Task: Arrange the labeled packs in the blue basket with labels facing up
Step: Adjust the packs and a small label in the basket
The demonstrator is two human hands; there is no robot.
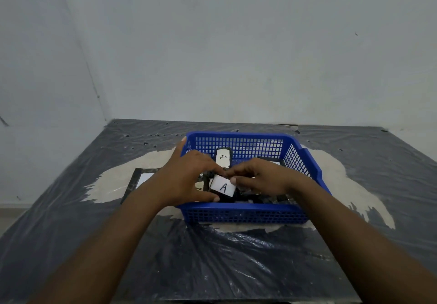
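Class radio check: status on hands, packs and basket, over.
Both hands, left hand and right hand, grip pack A, label up. Inside blue basket. Nothing blocking.

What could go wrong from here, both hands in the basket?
1. Both hands pinch the front pack labeled A, which sits tilted; it may settle askew.
2. Packs crowd the blue basket; nudging could flip the rear A pack.
3. A pack lying outside, left of the basket, may be missed.

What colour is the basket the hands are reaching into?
Blue, a mesh-sided plastic basket; the head view shows it clearly.
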